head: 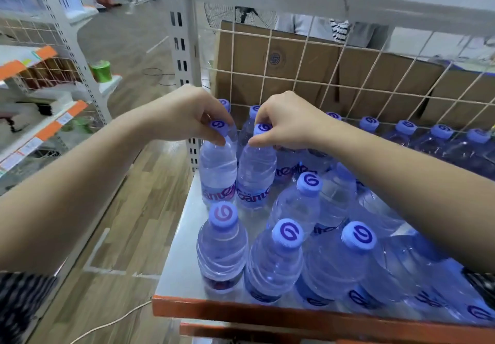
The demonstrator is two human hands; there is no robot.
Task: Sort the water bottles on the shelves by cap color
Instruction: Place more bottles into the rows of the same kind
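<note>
Mid-sort, seemingly: two bottles in hand.
Pinching one blue-capped water bottle (218, 166) at the neck with the left hand (184, 116), its neighbour (255, 172) with the right hand (289, 124), just before the wire back panel (304, 57); neat row (405, 126) against that panel, looser cluster (288, 232) farther out probably left. Clear, ribbed, purple-labelled.

A white metal shelf (179, 258) with an orange front lip (241, 313) and a wire-grid back (348, 83) carries upright clear water bottles with pale blue caps. A pink-logo bottle (222, 247) stands at 7 o'clock, with two blue-logo bottles (276, 260) along the front edge toward 5 o'clock. At 10 o'clock, the left labelled bottle (218, 172) and right labelled bottle (255, 175) stand close side by side. A back row of bottles (405, 128) lines the grid from 12 to 2 o'clock. Bare shelf shows at 8 o'clock.
</note>
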